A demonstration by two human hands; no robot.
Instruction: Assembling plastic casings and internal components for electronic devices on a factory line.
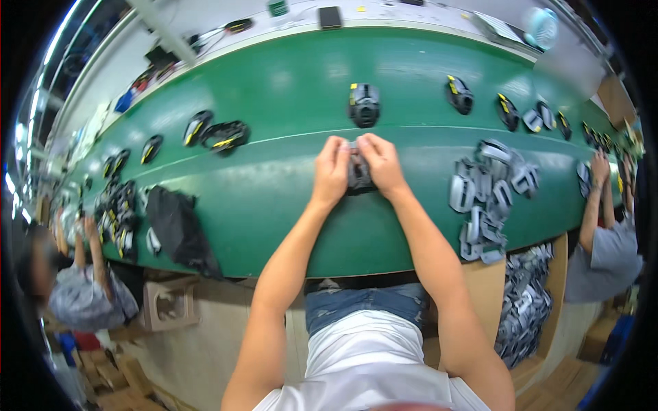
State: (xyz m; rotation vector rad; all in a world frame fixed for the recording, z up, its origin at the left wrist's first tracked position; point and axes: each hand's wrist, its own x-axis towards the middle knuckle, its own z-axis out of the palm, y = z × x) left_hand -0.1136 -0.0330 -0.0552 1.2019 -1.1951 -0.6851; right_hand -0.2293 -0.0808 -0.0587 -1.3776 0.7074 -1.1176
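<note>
In front of me over the green bench, my left hand (pixel 330 172) and my right hand (pixel 385 166) grip a palm-sized dark plastic housing (pixel 359 179) from its two sides. The fingers of both hands are closed around its far end, with the thumbs close together on top. A grey edge of it shows between the fingertips; the rest of that end is hidden. Just beyond my hands, a similar black-and-grey housing with a yellow tag (pixel 364 106) lies on the bench.
Grey plastic shell pieces (pixel 483 188) are heaped to the right, above a cardboard box (pixel 524 308) full of more. Black units with yellow tags (pixel 226 136) lie along the bench. A black bag (pixel 179 226) rests at left. Other people work at both ends.
</note>
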